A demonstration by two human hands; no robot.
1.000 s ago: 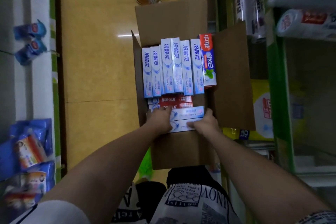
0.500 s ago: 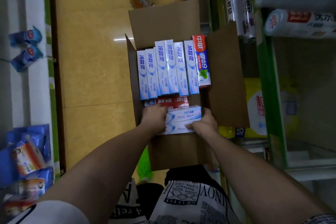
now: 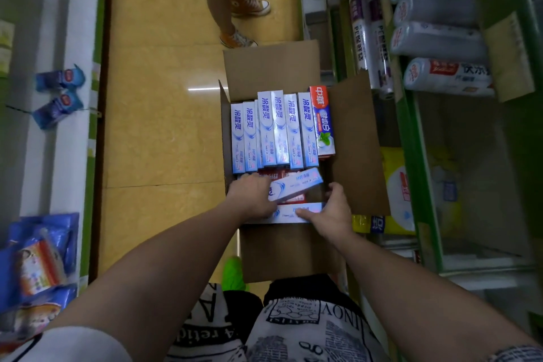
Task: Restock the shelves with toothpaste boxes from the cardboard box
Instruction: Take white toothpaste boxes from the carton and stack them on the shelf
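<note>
Head view: inside the cardboard box [image 3: 358, 144], the left hand [image 3: 252, 195] now grips a toothpaste box [image 3: 296, 184], tilted up since before; right hand [image 3: 330, 213] fingers pinch a second toothpaste box [image 3: 293, 211], still flat.

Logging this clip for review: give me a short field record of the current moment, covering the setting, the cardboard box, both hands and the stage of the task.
setting: shop aisle, shelves on both sides
cardboard box: open, flaps out
upright boxes: row of white-blue toothpaste boxes, one red-topped box at its right end
left hand: grips tilted box
right hand: holds flat box
stage: lifting out, none shelved yet
</note>
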